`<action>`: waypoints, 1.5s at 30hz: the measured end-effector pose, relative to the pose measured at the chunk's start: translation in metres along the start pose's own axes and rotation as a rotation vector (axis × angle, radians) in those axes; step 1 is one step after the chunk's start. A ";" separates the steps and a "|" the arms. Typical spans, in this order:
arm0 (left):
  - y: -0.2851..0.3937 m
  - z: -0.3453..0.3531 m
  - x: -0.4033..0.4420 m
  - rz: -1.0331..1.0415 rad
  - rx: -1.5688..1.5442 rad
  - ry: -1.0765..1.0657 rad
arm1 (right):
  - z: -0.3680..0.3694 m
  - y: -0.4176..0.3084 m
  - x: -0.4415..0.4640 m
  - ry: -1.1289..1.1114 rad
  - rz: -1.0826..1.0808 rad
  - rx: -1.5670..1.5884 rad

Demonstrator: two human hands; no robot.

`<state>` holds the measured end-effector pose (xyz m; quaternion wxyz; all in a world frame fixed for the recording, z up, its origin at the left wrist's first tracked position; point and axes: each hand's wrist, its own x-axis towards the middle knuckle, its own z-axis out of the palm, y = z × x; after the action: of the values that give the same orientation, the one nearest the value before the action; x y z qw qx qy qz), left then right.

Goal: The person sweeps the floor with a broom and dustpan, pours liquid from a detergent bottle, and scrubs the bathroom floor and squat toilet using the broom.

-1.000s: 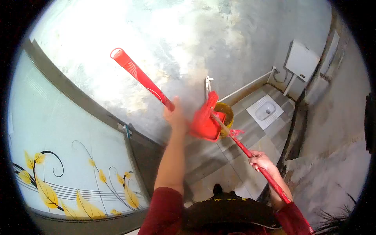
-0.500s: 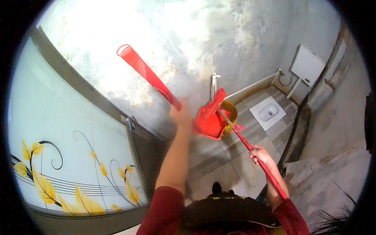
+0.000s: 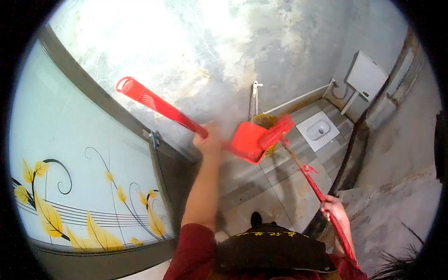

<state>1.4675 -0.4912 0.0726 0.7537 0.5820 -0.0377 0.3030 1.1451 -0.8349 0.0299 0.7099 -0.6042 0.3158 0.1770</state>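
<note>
In the head view, my left hand (image 3: 208, 140) is closed around the handle of a red long-handled dustpan (image 3: 246, 139), whose grip end points up and to the left. My right hand (image 3: 334, 208) grips the red shaft of a broom (image 3: 313, 185) with a torn red wrapping partway along it. The broom's red head, blurred by motion, overlaps the right side of the pan. Behind both stands a yellow bucket (image 3: 266, 120), partly hidden by them. Whether pan or broom touches the bucket, I cannot tell.
A white tap (image 3: 255, 85) rises on the grey wall behind the bucket. Farther right are a squat toilet (image 3: 320, 131) in the tiled floor and a white cistern (image 3: 367, 77). A glass door with yellow leaves (image 3: 93, 186) stands at left, a rough wall (image 3: 396, 205) at right.
The broom and my right hand have shifted right and down, carrying the broom head to the pan's right side. My left hand has moved slightly left and down, tilting the dustpan handle flatter.
</note>
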 end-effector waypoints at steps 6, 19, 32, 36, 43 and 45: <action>-0.017 0.034 -0.007 0.108 0.049 -0.116 | -0.025 0.033 -0.059 0.192 -0.054 0.210; 0.032 0.270 -0.143 0.487 0.279 -0.932 | -0.048 0.151 -0.120 0.460 0.055 0.432; 0.038 0.180 -0.031 0.245 0.276 -0.317 | -0.046 0.120 -0.093 0.323 -0.001 0.406; 0.040 0.121 0.013 0.022 0.005 -0.067 | -0.041 0.075 -0.054 0.268 -0.067 0.341; 0.033 0.052 0.037 0.055 -0.201 0.153 | -0.020 0.016 -0.003 0.094 -0.167 0.230; 0.035 0.043 0.036 0.056 -0.131 0.185 | -0.017 0.011 0.003 0.084 -0.156 0.247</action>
<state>1.4919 -0.5108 0.1308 0.7814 0.5000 -0.0042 0.3733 1.1361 -0.8493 0.0186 0.7766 -0.5418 0.3166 0.0558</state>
